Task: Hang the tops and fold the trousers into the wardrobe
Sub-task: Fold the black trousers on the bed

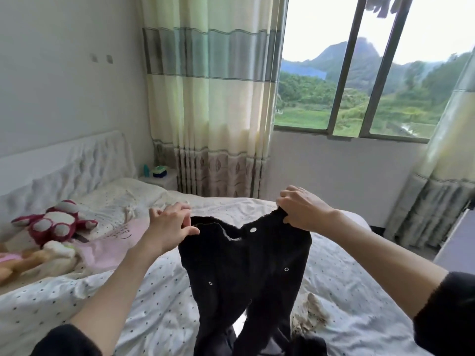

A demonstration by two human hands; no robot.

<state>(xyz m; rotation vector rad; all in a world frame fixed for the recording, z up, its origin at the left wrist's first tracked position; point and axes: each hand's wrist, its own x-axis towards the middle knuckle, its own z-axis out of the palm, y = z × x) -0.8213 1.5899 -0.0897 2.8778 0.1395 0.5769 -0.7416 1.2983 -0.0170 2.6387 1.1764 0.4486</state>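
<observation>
A bed (347, 291) fills the lower half of the view, covered with a white sheet dotted in small dark specks. Behind it hang long pale curtains (210, 98) with grey-green bands, drawn to the left of a wide window (344, 73) that looks out on green hills. A white padded headboard (97, 155) stands against the left wall, with a rumpled pillow (123, 194) below it and a small white bedside table (159, 179) in the corner holding a few small items.

Held up over the middle of the bed is a black top (244, 265), a fuzzy dark garment with 3 visible snap fasteners. Its upper edge is lifted clear of the sheet, and its lower part hangs down toward the bottom of the view, where more dark cloth lies bunched.

A red and white plush toy (55, 223) lies on the left side of the bed, beside pink bedding (113, 242) and another pale soft toy (57, 250).

The right hand (300, 209) grips the top's upper right corner, fingers curled over the fabric and thumb pinching it from below. The left hand (172, 224) is at the upper left edge, its thumb and 1 finger closing narrowly at the collar while the other fingers spread loose; I cannot tell whether it actually has hold of the cloth.
</observation>
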